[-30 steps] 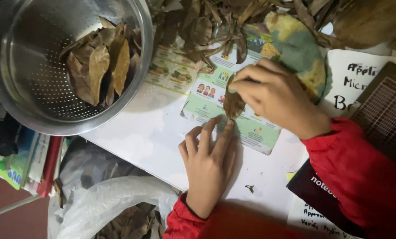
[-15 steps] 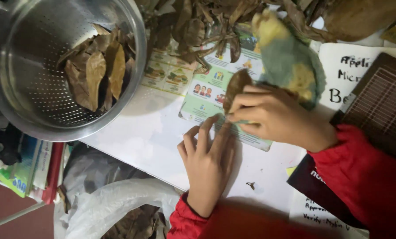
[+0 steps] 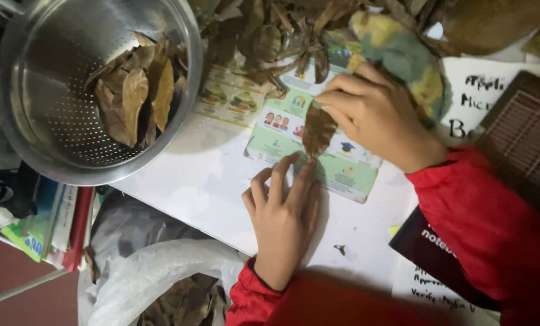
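At ten o'clock stands the steel colander (image 3: 52, 121) with dry leaves (image 3: 134, 99) inside. My right hand (image 3: 379, 115), at two o'clock, pinches a brown dried leaf (image 3: 317, 131) with its fingers closed. My left hand (image 3: 282, 211), at six o'clock, lies open and flat, fingertips on the green printed card (image 3: 342, 172).

Dry leaf (image 3: 317, 130) now seemingly lifted upright in right hand (image 3: 376, 115).
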